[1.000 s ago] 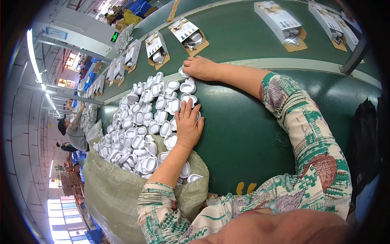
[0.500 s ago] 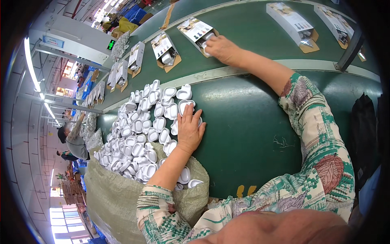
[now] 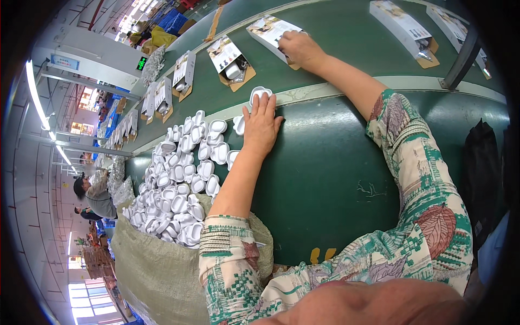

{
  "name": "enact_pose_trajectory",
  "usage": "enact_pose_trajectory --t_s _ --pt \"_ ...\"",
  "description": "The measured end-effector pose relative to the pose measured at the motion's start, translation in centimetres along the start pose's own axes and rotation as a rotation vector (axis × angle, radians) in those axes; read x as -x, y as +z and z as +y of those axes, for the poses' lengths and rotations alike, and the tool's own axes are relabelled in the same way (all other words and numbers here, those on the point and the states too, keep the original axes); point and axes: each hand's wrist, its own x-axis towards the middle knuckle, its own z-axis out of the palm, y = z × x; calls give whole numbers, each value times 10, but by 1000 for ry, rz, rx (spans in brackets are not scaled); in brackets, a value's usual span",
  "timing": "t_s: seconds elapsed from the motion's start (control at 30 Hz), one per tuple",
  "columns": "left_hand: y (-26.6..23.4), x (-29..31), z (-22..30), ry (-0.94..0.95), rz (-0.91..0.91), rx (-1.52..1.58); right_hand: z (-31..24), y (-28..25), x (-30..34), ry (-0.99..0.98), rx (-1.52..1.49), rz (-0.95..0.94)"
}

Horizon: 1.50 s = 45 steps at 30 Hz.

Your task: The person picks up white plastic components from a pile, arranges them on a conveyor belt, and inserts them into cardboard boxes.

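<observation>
My left hand (image 3: 261, 125) lies flat with its fingers stretched over a white oval plastic piece with a raised rim (image 3: 260, 93), at the pale rail beside the conveyor belt. My right hand (image 3: 303, 50) is closed with bent fingers around the near end of a printed white carton (image 3: 269, 32) on the green belt. The hand hides that carton's opening. Left of my left forearm, a heap of the same white plastic pieces (image 3: 176, 172) spreads over the green tabletop (image 3: 319, 179) and a beige woven sack (image 3: 157, 271).
More cartons with open ends lie along the belt, among them one to the left (image 3: 224, 57) showing a white part inside, and one to the right (image 3: 401, 30). A metal post (image 3: 461, 62) rises at the right. Another person (image 3: 100, 196) stands far left.
My left hand has moved forward from the heap's edge to the rail, over a white piece. My right hand has shifted slightly right and now covers the carton's opening. The cartons have moved a little.
</observation>
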Motion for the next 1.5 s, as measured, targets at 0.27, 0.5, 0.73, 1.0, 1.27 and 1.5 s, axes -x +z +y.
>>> enact_pose_trajectory --t_s 0.27,0.5,0.73,1.0,1.27,1.5 --pt "-52 80 -70 -350 -1 -138 -77 -11 17 -320 -291 -335" --pt "-21 143 -116 -750 -182 106 -66 -10 20 -297 -133 -305" --pt "-9 83 -55 -760 -56 61 -35 -17 5 -120 166 -165" --pt "-6 76 -49 -750 5 56 14 -22 4 36 259 -205" --pt "-5 84 -54 -732 82 97 42 -49 4 71 321 -361" --pt "-4 79 -50 -726 79 74 87 -45 17 163 305 -119"
